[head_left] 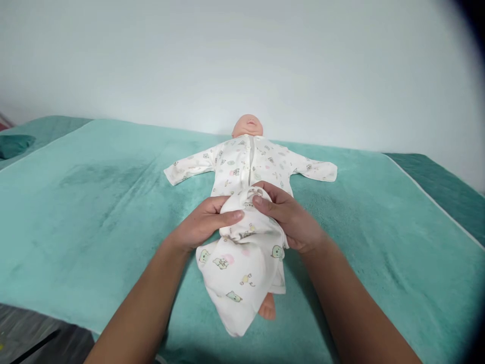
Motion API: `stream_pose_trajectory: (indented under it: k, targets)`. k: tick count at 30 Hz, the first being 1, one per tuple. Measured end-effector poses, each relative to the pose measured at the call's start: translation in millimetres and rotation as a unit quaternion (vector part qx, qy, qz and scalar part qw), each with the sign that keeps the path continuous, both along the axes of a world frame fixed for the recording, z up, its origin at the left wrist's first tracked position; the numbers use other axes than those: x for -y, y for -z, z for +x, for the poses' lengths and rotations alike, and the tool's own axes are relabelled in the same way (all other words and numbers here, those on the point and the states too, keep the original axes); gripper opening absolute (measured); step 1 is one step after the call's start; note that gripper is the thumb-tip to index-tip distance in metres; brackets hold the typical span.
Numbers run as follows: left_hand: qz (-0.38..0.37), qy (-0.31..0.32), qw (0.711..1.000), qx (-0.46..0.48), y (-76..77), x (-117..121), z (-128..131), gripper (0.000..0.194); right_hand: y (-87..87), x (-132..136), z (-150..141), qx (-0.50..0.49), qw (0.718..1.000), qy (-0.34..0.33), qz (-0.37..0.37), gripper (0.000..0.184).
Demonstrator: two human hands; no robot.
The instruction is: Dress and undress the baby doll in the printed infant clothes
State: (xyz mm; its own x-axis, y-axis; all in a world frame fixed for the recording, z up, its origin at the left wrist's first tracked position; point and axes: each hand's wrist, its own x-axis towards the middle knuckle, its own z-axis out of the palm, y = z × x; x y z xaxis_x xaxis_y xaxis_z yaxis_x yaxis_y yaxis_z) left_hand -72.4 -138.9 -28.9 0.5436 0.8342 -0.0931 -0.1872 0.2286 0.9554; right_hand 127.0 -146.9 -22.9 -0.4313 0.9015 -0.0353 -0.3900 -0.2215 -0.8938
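A baby doll [247, 126] lies on its back, head toward the wall, in a white printed baby top [270, 156] with its sleeves spread out. Over the doll's lower body, both hands grip a bunched piece of white printed baby clothing [242, 273]. Whether this piece joins the top is hidden by the folds. My left hand [206, 220] pinches its left edge, thumb on top. On the upper right, my right hand [284, 215] presses a fold between thumb and fingers. One bare doll foot [268, 307] shows beneath the hanging cloth.
A teal cloth [94, 217] covers the table, with darker teal fabric [439, 177] at the right. Behind it rises a white wall [242, 60]. Grey floor [41, 328] shows past the table edge at lower left.
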Motion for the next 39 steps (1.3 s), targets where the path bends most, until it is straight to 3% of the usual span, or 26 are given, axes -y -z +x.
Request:
stream_pose_trajectory:
  k: [4,7,9,11,14,18,20,23,26,30,32,35,39]
  targets:
    - [-0.008,-0.049,0.993,0.107,4.5,3.3,5.0,0.024,-5.3,0.7,5.5,0.062,0.995,-0.069,0.044,0.029]
    - [-0.005,-0.070,0.990,0.125,5.4,3.1,8.0,0.027,-10.9,1.6,10.3,0.152,0.969,-0.181,0.066,0.037]
    - [-0.002,-0.078,0.990,0.114,6.2,2.6,8.0,0.030,-11.7,2.5,11.8,0.193,0.955,-0.213,0.071,0.035]
    - [0.006,-0.080,0.993,0.091,7.2,2.4,6.4,0.033,-9.3,3.3,11.2,0.168,0.964,-0.192,0.079,0.031]
    - [0.032,-0.051,0.997,0.052,7.1,3.4,1.9,0.033,-3.1,3.7,7.4,0.058,0.990,-0.110,0.074,0.027]
    - [0.031,0.092,0.995,-0.012,2.1,5.1,-3.1,0.031,0.7,3.2,2.0,-0.021,0.998,-0.047,0.034,0.017]
    - [0.028,0.116,0.992,-0.027,1.5,5.1,-3.8,0.028,0.3,3.2,1.0,-0.021,0.998,-0.054,0.031,0.016]
    - [0.040,0.067,0.996,0.036,7.2,4.0,-3.1,0.019,-0.8,3.0,3.1,0.013,0.997,-0.068,0.042,0.019]
    - [0.046,0.029,0.993,0.103,15.6,2.5,-1.7,0.025,-3.1,2.1,9.2,0.056,0.990,-0.115,0.063,0.024]
    - [0.045,0.018,0.991,0.121,18.6,2.4,0.0,0.029,-8.7,1.6,17.9,0.130,0.965,-0.216,0.065,0.032]
    - [0.024,-0.001,0.993,0.119,16.6,3.6,0.4,0.030,-10.3,2.1,19.2,0.156,0.957,-0.234,0.071,0.032]
    - [0.004,-0.021,0.994,0.109,13.9,5.6,-0.5,0.033,-8.6,3.1,16.3,0.119,0.967,-0.213,0.077,0.037]
    - [0.013,-0.014,0.998,0.059,14.3,5.1,-4.5,0.040,-1.1,2.3,8.9,0.021,0.990,-0.129,0.059,0.035]
